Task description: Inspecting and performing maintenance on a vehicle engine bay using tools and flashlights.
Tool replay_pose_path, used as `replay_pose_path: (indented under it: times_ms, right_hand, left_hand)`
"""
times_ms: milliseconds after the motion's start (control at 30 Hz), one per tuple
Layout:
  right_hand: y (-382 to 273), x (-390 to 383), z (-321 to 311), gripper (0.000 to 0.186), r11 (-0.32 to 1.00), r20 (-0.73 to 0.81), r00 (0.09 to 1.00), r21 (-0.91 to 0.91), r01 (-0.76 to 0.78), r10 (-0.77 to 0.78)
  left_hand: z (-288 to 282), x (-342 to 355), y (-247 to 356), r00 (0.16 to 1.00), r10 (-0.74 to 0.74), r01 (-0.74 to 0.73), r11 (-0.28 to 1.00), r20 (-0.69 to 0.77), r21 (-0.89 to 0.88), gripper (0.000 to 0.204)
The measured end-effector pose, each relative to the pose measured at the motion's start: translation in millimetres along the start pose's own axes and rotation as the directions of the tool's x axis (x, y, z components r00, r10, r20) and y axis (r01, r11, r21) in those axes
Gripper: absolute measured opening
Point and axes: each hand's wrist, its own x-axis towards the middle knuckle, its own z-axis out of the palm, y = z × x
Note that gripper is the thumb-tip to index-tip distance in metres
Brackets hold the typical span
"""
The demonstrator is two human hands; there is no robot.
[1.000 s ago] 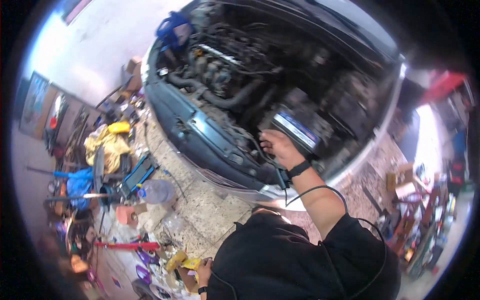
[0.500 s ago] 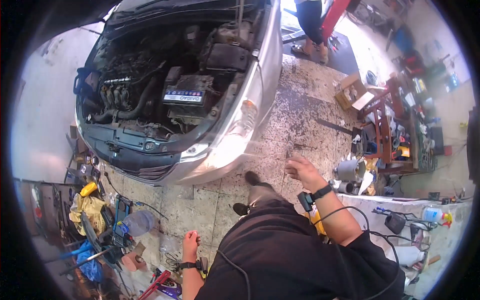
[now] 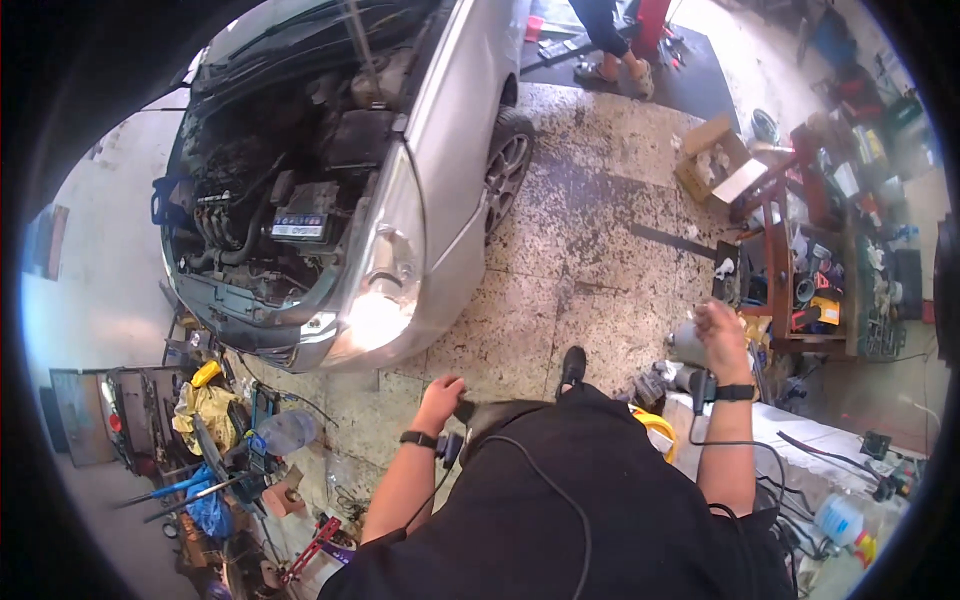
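My left hand (image 3: 440,402) hangs over the tiled floor by the car's front corner, its fingers curled in, with nothing visible in it. My right hand (image 3: 720,338) is raised at the right, fingers loosely bent and apart, holding nothing; below it in the picture lies a grey cylindrical part (image 3: 686,345) on the floor. Both wrists wear black straps with small devices and cables. Ahead on the left stands a silver car (image 3: 455,170) with its bonnet up. Its engine bay shows a battery (image 3: 302,225), and the headlight (image 3: 385,290) looks bright. Neither hand touches the car.
A cardboard box (image 3: 715,160) and a reddish rack (image 3: 780,260) full of parts stand on the right. Left, a clear plastic bottle (image 3: 285,432), yellow bag (image 3: 205,415) and tools crowd the floor. A yellow round object (image 3: 655,430) lies beside me. Another person's legs (image 3: 605,40) show far ahead.
My view has shifted to the right along the car, and its front wheel now shows. My left hand has swung up and forward; my right hand is further right. One foot has stepped ahead.
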Motion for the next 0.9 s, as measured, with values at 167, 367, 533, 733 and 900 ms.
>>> replay_pose_path:
  times_ms: [167,367,533,733,900]
  right_hand:
    - [-28,45,-100,0.017,0.992,-0.233,0.971,0.126,-0.031,0.060]
    - [-52,97,-103,0.019,0.970,-0.330,0.939,0.242,-0.013,0.095]
    - [-73,133,-124,0.022,0.989,-0.302,0.953,0.140,0.049,-0.004]
    - [-109,204,-70,0.028,0.994,-0.217,0.972,0.082,-0.076,0.092]
    - [-54,336,35,0.042,0.953,0.121,0.949,-0.113,-0.280,0.293]
  left_hand:
    - [87,6,97,0.953,0.266,-0.300,0.891,0.142,0.342,0.033]
    - [76,57,42,0.984,-0.139,0.118,0.977,0.111,0.179,0.030]
    - [91,101,99,0.981,-0.156,0.117,0.952,0.120,0.282,0.024]
    - [99,189,217,0.965,0.261,-0.237,0.808,0.034,0.539,0.039]
    - [86,182,314,0.817,0.530,-0.244,0.675,-0.228,0.696,0.038]
